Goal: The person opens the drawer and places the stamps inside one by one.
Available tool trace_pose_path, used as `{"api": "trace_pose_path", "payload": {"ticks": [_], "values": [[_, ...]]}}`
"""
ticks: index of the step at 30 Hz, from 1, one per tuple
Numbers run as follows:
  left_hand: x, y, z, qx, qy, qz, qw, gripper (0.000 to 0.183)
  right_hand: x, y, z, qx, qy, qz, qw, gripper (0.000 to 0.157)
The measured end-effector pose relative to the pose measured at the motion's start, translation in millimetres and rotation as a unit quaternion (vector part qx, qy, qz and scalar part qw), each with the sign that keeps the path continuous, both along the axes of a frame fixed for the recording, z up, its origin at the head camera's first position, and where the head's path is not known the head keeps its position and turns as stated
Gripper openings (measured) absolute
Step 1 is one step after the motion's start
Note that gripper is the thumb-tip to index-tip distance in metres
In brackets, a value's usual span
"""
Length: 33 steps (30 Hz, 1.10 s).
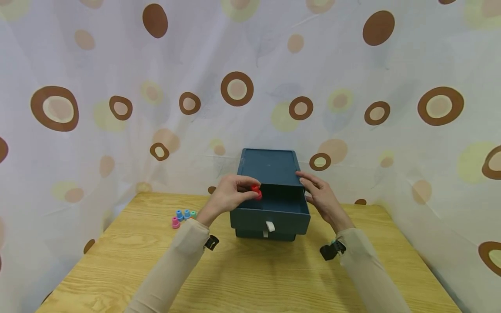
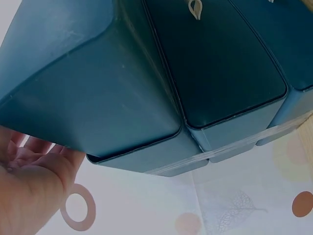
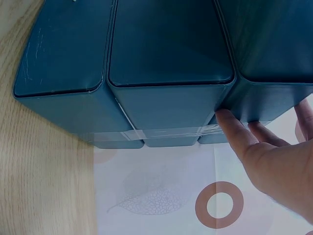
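Note:
Between the thumb and fingers of my left hand is a small red plastic peg. The hand holds it over the pulled-out top drawer of a dark teal drawer unit. In the left wrist view the left hand shows behind the drawer's side, and the peg is hidden. My right hand rests with extended fingers against the unit's right side and top edge. The right wrist view shows the right hand touching the unit's side near the top compartment.
On the wooden table, left of the unit, stand several small stepped pegs: a pink one, blue ones and a green one. A white loop hangs on the drawer front. Behind is a patterned curtain.

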<state>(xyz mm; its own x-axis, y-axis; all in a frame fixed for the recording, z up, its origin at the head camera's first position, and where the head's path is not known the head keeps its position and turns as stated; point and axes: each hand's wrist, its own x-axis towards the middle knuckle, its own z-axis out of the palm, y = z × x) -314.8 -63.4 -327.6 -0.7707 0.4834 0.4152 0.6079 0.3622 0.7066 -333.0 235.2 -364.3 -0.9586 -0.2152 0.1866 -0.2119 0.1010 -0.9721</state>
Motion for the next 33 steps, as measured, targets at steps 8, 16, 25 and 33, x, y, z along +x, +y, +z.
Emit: {"api": "trace_pose_path", "payload": {"ticks": [8,16,25,33], "values": [[-2.8,5,4.4,-0.075,0.022,0.024,0.9967,0.029,1.1,0,-0.4,0.0,-0.004,-0.004,1.0,0.057],[-2.7,8,7.7,-0.182,0.036,0.034,0.982,0.027,3.0,0,-4.1,-0.005,-0.016,-0.006,1.0,0.057],[-5.1,8,9.9,-0.199,0.033,-0.007,0.9794,0.027,1.5,-1,-4.1,-0.004,-0.01,-0.004,1.0,0.057],[-7.5,8,12.2,-0.193,0.048,0.005,0.98,0.029,-0.5,-1,0.5,-0.002,-0.006,-0.006,1.0,0.058]]}}
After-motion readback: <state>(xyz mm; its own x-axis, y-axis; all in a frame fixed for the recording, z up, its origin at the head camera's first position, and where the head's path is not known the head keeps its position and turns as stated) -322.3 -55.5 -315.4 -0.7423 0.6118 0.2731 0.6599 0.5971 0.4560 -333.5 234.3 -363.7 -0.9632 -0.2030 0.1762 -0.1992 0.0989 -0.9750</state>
